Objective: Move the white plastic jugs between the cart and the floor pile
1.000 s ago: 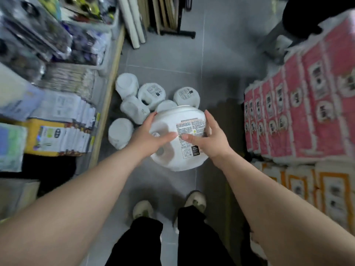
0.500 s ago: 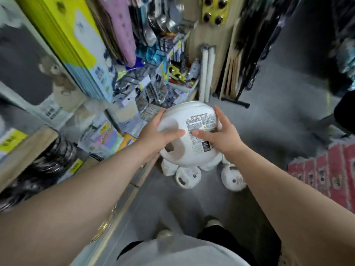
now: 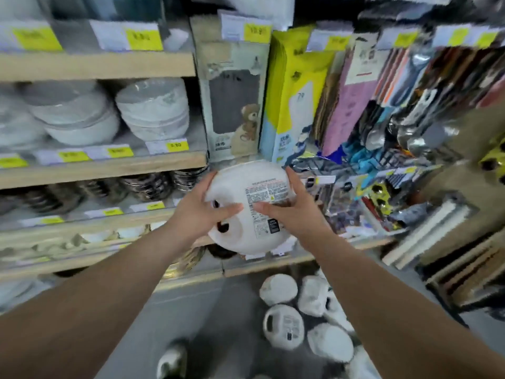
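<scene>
Since the earlier frame my view had swung up from the floor to face the shelving, and the white jug (image 3: 247, 207) had risen with it, from low over the aisle to level with the middle shelves. The shelving unit (image 3: 103, 170) filled the left of the picture, its boards carrying stacked bowls (image 3: 153, 110), with hanging packets (image 3: 410, 110) to its right.

I judged the step in hand to be the carry: the jug was off the floor and held out in front of the shelves, touching none of them. The next move, as I read it, called for finding a free spot on a board and keeping the jug level while easing it in, since the bowls stood close by.

My left hand (image 3: 198, 214) gripped the jug's left flank, thumb laid across its face beside the handle hole. My right hand (image 3: 293, 212) clasped the right flank, thumb on the printed label (image 3: 266, 195).

Counting: one jug in my hands; on the floor (image 3: 207, 310) I made out about five more white jugs (image 3: 284, 326), though blur left the tally uncertain. I counted two clear bowl stacks and one shoe (image 3: 172, 359).
</scene>
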The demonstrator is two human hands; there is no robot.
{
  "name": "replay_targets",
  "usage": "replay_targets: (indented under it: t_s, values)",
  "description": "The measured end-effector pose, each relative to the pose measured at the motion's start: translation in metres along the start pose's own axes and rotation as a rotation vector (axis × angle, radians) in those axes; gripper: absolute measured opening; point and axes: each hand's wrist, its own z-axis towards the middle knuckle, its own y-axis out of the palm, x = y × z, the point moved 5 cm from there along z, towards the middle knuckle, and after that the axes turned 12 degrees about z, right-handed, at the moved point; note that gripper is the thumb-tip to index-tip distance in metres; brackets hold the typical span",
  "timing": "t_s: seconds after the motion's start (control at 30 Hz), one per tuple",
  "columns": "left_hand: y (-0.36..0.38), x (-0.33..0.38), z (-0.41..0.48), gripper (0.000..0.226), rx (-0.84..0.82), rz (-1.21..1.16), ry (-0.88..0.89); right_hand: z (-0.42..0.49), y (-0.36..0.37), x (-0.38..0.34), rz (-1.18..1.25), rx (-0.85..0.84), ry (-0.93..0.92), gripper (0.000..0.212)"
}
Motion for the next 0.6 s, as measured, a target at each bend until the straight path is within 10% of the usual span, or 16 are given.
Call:
replay_targets:
  t_s: [0.2, 0.6]
  values:
    - [-0.109, -0.053, -0.081, 0.067, 0.356, -0.061, -0.137, -0.001, 0.141, -0.005, -0.013, -0.354, -0.022, 0.093]
    - [-0.345, -0.2, -0.305, 0.102, 0.86, -0.103, -0.377, -0.126, 0.493, 0.004, -0.038, -0.909, -0.05, 0.118]
